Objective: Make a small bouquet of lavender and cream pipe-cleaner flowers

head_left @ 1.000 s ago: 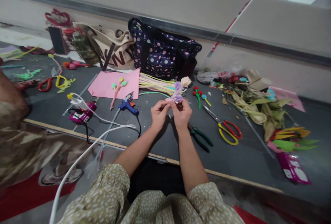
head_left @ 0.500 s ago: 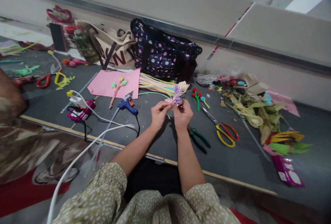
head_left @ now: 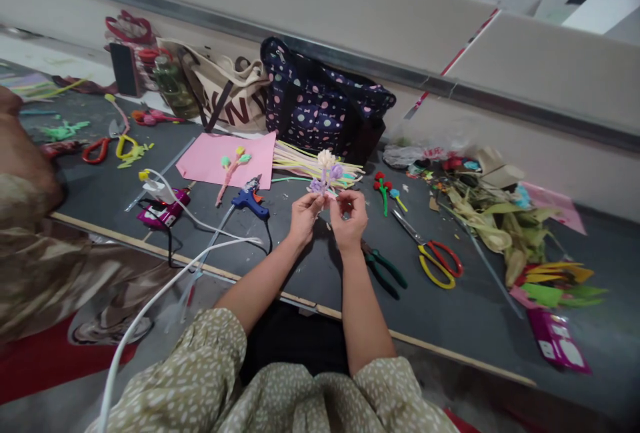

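In front of me I hold a pipe-cleaner flower (head_left: 325, 161) with a cream bloom on top and fuzzy purple blooms below. Pinched round its lower end are the fingers of my left hand (head_left: 304, 218). Close beside it, my right hand (head_left: 351, 219) has its fingers curled at the pink stem, the thumb and fingertips pressed together. Part of the stem is hidden by the fingers. Behind the flower lies a bundle of pale pipe cleaners (head_left: 295, 158). Green-handled pliers (head_left: 384, 269) rest by my right wrist.
On the left are a blue glue gun (head_left: 250, 199), a pink sheet (head_left: 200, 159) with a pipe-cleaner sprig (head_left: 231, 169), and a white cable (head_left: 165, 276). Scissors (head_left: 433, 256) and dried husks (head_left: 505, 226) lie right. Bags (head_left: 320, 103) stand behind. Another person's arm (head_left: 30, 159) is at far left.
The flower has turned more upright and swung left, so its blooms now spread above my left fingers. My right hand has curled slightly. The view has shifted a little.
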Action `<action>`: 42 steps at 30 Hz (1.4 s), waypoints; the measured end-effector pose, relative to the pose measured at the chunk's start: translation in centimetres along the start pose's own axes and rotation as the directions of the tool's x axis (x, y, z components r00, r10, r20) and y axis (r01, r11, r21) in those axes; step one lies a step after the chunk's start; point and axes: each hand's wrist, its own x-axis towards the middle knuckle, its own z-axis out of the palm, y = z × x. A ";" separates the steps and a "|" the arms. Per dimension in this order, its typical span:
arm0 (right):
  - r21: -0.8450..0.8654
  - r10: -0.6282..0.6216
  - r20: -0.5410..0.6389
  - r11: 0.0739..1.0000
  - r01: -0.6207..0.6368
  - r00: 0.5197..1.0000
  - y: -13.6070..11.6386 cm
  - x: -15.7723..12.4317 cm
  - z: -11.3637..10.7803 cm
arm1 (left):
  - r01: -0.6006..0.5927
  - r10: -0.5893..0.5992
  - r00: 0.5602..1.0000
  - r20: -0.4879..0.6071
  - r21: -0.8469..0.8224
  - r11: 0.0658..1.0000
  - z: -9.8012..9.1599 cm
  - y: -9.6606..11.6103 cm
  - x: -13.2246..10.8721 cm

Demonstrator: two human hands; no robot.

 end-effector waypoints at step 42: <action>0.396 0.338 0.078 0.853 -0.341 0.938 2.4 1.6 -0.7 | 0.168 -0.194 0.944 0.266 0.116 0.979 0.2 0.0 -0.9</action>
